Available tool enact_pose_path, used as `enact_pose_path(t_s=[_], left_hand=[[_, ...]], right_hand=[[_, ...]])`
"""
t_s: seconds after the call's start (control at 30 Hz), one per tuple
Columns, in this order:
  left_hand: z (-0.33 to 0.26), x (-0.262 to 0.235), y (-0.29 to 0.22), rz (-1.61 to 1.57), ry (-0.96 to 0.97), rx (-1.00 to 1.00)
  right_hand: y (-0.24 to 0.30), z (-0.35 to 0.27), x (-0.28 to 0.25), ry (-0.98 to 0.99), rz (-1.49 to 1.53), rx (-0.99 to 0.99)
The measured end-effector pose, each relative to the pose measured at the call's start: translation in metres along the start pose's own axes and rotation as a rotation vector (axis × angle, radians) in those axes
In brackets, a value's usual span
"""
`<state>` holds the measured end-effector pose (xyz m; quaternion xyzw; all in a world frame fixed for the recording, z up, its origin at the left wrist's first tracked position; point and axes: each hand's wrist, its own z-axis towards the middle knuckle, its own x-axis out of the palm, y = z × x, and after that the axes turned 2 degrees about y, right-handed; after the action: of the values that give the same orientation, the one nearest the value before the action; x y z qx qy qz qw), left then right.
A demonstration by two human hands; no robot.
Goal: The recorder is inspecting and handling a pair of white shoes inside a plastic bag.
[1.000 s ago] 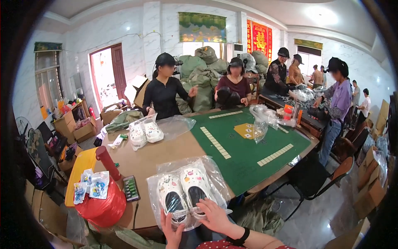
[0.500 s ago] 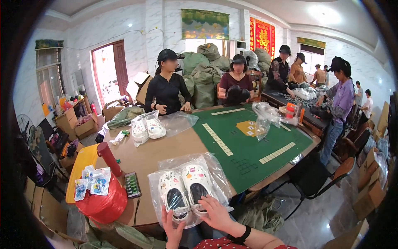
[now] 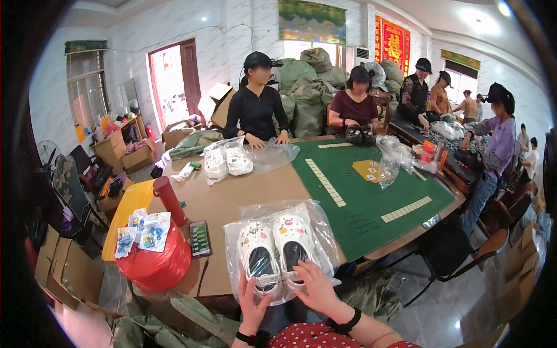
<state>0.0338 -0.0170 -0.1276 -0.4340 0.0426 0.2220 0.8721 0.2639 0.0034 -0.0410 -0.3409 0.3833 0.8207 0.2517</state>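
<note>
A pair of white clogs (image 3: 277, 246) with black insoles and small coloured charms lies side by side in a clear plastic bag (image 3: 328, 249) at the near table edge. My left hand (image 3: 253, 304) touches the heel end of the left clog, thumb and fingers apart. On the heel end of the right clog rests my right hand (image 3: 316, 285), its fingers spread over the bag. Neither hand is closed around a clog. Both wrists wear black bands.
A red twine roll (image 3: 154, 269) with small blue packets, a dark red cylinder (image 3: 169, 200) and a phone-like device (image 3: 200, 239) lie left. Another bagged white pair (image 3: 227, 161) stands farther back. A green mat (image 3: 368, 223) covers the right side. Co-workers stand across the table.
The scene has shifted right in the picture. My hands stay on the bagged clogs. A co-worker opposite has lowered both hands to the table; another has lowered dark shoes onto the mat's far edge.
</note>
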Motion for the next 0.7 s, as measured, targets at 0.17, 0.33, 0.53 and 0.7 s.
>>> enact_pose_path(t_s=[0.17, 0.33, 0.53, 0.7], left_hand=[[0.004, -0.004, -0.008, 0.062, 0.026, -0.014], [0.030, -0.025, -0.033, 0.125, 0.135, -0.036], [0.065, -0.031, -0.038, -0.053, -0.013, -0.342], [0.066, -0.004, -0.003, 0.007, 0.108, -0.274]], right_hand=[[0.005, 0.005, -0.015, 0.044, 0.012, -0.018], [-0.005, 0.010, -0.029, -0.057, 0.143, -0.016], [-0.039, 0.018, -0.016, -0.288, 0.230, 0.163], [-0.057, 0.020, 0.023, -0.210, 0.342, 0.216]])
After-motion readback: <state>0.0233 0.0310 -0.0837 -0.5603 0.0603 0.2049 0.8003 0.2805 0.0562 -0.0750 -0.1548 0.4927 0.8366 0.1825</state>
